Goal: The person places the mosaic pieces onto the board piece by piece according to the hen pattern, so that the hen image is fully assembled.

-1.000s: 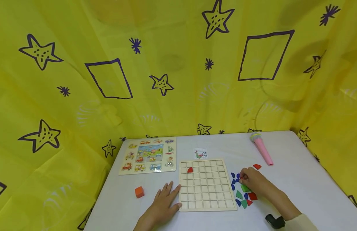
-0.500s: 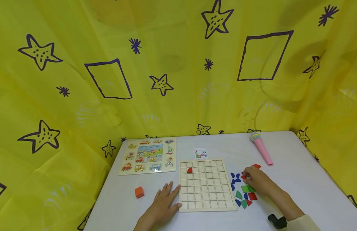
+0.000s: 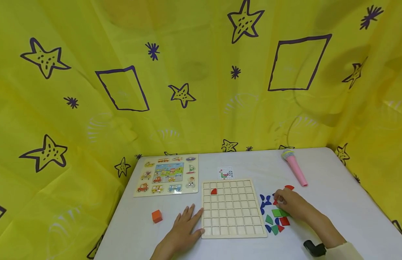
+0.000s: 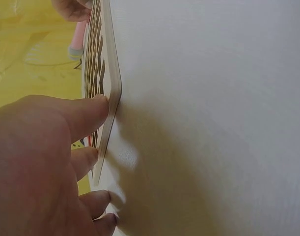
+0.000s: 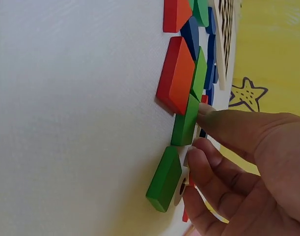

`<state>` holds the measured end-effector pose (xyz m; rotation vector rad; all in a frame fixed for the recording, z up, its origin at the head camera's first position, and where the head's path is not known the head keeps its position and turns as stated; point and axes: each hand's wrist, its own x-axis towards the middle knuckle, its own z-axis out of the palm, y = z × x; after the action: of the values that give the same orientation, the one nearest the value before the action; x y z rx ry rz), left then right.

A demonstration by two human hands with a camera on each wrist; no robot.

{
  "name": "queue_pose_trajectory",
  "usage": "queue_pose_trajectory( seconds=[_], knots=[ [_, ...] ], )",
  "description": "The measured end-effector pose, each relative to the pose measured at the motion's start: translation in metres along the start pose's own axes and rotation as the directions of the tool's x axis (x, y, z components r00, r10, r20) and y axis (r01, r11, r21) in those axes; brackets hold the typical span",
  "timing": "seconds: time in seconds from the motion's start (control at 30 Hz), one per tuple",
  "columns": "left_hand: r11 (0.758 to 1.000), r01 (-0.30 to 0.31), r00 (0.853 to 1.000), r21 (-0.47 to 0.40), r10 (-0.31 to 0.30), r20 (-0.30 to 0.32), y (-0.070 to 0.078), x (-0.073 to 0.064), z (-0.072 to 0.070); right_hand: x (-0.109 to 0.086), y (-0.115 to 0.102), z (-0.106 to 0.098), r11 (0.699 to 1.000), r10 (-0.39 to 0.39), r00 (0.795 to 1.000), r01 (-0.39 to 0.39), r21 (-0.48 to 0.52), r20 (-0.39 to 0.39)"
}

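My left hand [image 3: 183,229] lies with fingers spread at the left edge of a wooden grid board [image 3: 234,208]. In the left wrist view its thumb [image 4: 93,115] touches the board's rim. One red quarter-circle piece [image 3: 214,191] sits in an upper cell. To the board's right, my right hand [image 3: 290,203] is bent over loose coloured pieces. In the right wrist view its thumb [image 5: 213,118] is beside a green block [image 5: 185,120], and the fingers are by a white piece with a dark spot [image 5: 181,188]. Whether they pinch anything is unclear. A small red piece [image 3: 275,202] shows below the fingertips.
A picture card [image 3: 225,173] lies behind the board. A vehicle puzzle [image 3: 168,175] is at back left, an orange cube [image 3: 157,216] at left. A pink toy microphone [image 3: 296,169] lies at back right. Blue half-circle pieces [image 3: 262,204] lie along the board's right edge.
My right hand has shifted slightly right, away from the blue pieces, uncovering more of a green block. A red piece at its fingertips has moved slightly right. My left hand stays still.
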<state>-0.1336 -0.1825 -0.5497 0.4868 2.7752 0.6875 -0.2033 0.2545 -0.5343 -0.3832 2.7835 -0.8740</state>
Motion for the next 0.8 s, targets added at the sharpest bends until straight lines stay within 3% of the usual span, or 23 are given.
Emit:
queue_pose_trajectory(
  seconds=[0.5, 0.8],
  knots=[
    [1.0, 0.0, 1.0, 0.001, 0.0, 0.002, 0.0, 0.0, 0.0, 0.005, 0.002, 0.0, 1.0, -0.023, 0.996, 0.021, -0.021, -0.082],
    [1.0, -0.003, 1.0, 0.002, 0.003, 0.0, -0.001, -0.001, -0.001, 0.027, -0.037, 0.012, 0.999, 0.026, 0.996, -0.024, 0.027, -0.086]
  ],
)
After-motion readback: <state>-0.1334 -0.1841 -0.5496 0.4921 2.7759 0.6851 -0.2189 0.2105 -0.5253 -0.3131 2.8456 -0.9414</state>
